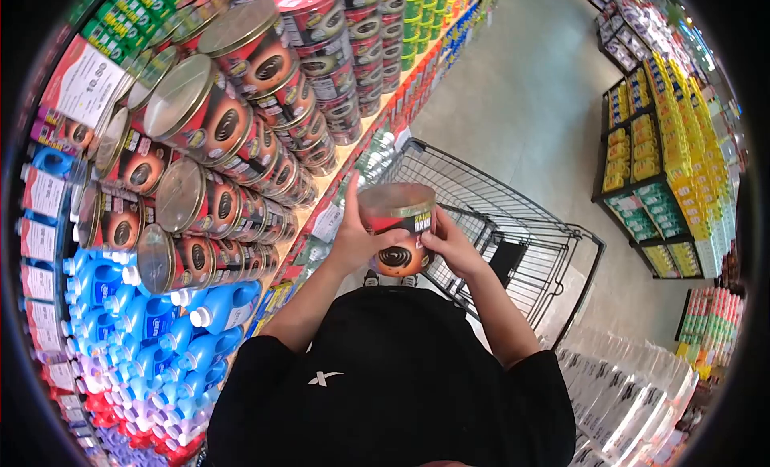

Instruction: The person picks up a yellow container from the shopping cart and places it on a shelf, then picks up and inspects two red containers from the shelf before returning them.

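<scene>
Between my two hands is a round mosquito coil tub with a clear lid (396,226), its red, black and orange label showing a dark spiral. My left hand (353,241) wraps the tub's left side, thumb across the front of the label. On the opposite side my right hand (457,246) grips it, thumb against the label's edge. The far fingers of both hands are hidden behind the tub. It is held in front of my chest, slightly tilted, above the near left end of a black wire shopping cart (513,196).
Stacked matching tubs (216,122) fill the display on my left, close to my left arm. Blue detergent bottles (156,314) stand nearer on that side. Wrapped white packs (618,387) are at my right. Across the aisle floor (513,90) stands a yellow product display (674,146).
</scene>
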{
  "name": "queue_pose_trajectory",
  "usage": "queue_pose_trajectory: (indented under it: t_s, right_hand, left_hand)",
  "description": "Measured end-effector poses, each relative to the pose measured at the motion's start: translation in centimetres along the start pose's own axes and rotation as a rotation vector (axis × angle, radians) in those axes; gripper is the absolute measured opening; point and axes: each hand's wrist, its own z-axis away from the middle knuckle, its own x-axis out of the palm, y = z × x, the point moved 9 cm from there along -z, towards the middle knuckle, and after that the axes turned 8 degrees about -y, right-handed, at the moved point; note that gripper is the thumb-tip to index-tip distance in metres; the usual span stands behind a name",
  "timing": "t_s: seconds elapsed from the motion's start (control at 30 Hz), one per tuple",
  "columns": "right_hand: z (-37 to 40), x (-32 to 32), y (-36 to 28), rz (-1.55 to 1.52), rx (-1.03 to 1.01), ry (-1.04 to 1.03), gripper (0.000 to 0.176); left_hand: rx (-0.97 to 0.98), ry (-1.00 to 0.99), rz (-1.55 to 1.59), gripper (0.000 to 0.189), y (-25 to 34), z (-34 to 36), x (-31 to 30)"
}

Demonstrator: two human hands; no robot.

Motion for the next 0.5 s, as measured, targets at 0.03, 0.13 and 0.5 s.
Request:
queue_pose_trajectory:
  t_s: [0.03, 0.13, 0.5]
  right_hand:
    - [-0.2, 0.9, -0.4, 0.037, -0.022, -0.034, 0.096]
    - [-0.7, 3.7, -2.0, 0.139, -0.049, -0.044, 0.099]
    - [-0.3, 5.9, -6.6, 0.076, -0.176, -0.105, 0.071]
  left_hand:
    - [-0.004, 0.005, -0.059, 0.120, 0.8, 0.2, -0.3]
    - [-0.033, 0.081, -0.149, 0.101, 2.5, 1.3, -1.9]
    - [0.620, 0.714, -0.256, 0.092, 20.1, 14.4, -16.1]
